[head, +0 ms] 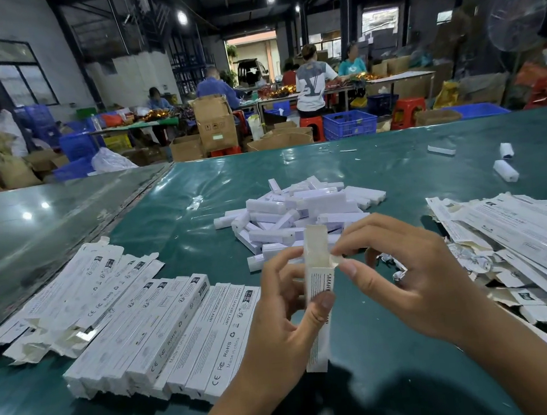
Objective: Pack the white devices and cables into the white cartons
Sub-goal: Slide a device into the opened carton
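I hold one long white carton [317, 289] upright over the green table, its top end open with the flap raised. My left hand [282, 309] grips its body, thumb across the printed face. My right hand [407, 275] pinches a small side flap at the open top. Behind the carton lies a pile of white devices [299, 211]. A row of closed white cartons [151, 337] lies at the lower left. Flat unfolded cartons [526, 238] are stacked at the right. Small cable bundles [392, 263] peek out behind my right hand.
More flattened cartons [74, 284] lie at the left. A few loose white devices [505, 170] sit at the far right of the green table [197, 187]. Beyond the table stand blue crates [350, 123], cardboard boxes [215, 123] and several seated workers.
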`<state>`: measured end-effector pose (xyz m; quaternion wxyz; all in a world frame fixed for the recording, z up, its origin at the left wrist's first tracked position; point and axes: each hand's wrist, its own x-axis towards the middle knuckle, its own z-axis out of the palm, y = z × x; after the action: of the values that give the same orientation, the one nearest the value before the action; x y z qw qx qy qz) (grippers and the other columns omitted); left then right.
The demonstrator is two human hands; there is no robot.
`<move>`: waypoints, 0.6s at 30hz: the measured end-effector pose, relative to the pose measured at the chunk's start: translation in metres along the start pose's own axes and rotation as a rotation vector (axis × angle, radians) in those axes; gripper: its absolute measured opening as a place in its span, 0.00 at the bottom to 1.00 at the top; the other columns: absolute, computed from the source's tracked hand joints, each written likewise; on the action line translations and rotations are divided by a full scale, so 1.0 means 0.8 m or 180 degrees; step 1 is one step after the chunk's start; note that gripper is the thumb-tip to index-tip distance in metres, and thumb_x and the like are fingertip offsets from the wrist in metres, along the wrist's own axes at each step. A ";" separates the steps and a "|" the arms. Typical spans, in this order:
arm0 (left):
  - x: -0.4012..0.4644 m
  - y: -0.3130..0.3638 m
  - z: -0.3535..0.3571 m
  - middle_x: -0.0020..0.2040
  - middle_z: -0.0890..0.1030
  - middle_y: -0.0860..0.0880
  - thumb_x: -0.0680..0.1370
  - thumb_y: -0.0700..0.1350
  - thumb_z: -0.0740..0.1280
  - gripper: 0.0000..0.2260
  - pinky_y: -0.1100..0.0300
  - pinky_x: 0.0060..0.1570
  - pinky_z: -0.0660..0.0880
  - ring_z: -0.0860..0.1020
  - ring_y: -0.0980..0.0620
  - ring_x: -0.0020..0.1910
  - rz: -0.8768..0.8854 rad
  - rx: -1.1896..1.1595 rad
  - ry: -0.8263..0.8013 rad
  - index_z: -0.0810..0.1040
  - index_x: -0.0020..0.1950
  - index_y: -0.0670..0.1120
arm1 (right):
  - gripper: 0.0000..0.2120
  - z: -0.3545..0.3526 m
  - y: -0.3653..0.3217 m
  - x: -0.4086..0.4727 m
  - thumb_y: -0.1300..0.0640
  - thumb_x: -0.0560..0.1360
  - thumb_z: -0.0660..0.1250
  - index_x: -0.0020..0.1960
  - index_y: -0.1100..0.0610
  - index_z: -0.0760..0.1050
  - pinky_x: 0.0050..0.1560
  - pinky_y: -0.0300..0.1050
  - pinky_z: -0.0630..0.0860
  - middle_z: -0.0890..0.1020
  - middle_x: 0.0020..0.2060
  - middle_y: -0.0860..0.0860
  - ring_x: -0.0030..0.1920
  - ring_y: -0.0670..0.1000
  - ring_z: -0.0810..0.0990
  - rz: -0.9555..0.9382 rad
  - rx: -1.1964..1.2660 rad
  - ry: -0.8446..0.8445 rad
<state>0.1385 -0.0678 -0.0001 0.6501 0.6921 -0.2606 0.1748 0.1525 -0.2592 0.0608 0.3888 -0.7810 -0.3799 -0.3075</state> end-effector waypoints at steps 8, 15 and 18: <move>-0.002 -0.004 -0.003 0.58 0.81 0.46 0.81 0.51 0.68 0.24 0.53 0.47 0.79 0.84 0.41 0.48 0.0360 0.0266 -0.0037 0.61 0.74 0.58 | 0.15 0.006 -0.002 -0.006 0.54 0.78 0.66 0.62 0.57 0.79 0.46 0.39 0.76 0.84 0.53 0.44 0.51 0.45 0.83 -0.0238 0.0033 -0.0073; -0.004 -0.007 -0.006 0.60 0.79 0.53 0.81 0.53 0.68 0.22 0.38 0.45 0.80 0.84 0.42 0.50 0.0308 0.0489 -0.0078 0.66 0.73 0.62 | 0.11 0.012 0.002 -0.007 0.60 0.79 0.66 0.61 0.54 0.78 0.48 0.36 0.78 0.86 0.48 0.41 0.47 0.45 0.86 0.0239 0.0545 0.0191; -0.004 -0.005 -0.005 0.63 0.78 0.56 0.82 0.50 0.67 0.20 0.46 0.49 0.81 0.84 0.45 0.51 0.0446 0.0647 -0.0200 0.68 0.72 0.63 | 0.13 0.020 0.001 -0.006 0.61 0.75 0.71 0.57 0.50 0.78 0.44 0.41 0.80 0.85 0.44 0.44 0.43 0.48 0.85 0.0587 0.1137 0.0336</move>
<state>0.1387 -0.0633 -0.0052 0.5542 0.7396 -0.3095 0.2235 0.1538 -0.2475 0.0484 0.5670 -0.7139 -0.3344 -0.2389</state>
